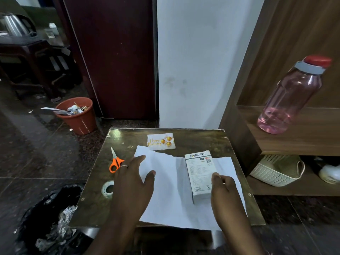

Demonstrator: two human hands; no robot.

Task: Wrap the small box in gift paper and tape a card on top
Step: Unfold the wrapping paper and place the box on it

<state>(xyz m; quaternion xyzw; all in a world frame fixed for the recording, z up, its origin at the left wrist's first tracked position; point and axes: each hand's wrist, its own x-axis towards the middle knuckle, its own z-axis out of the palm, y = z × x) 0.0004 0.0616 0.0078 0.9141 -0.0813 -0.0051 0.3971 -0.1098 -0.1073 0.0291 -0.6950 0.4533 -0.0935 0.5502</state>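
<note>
White box (199,173) lies lengthwise twelve-to-six on the paper (169,192), right hand (223,190) gripping its three-o'clock side, left hand (131,181) flat at nine.

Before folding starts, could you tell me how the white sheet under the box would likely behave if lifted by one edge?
The white sheet looks thin, so it would probably droop. Its torn far edge suggests it rips easily. The box standing on it would likely tip or slide.

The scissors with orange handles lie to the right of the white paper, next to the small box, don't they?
Not quite: the head view shows the scissors lying to the left of the white paper, across it from the small box, which sits on the paper's right part.
</note>
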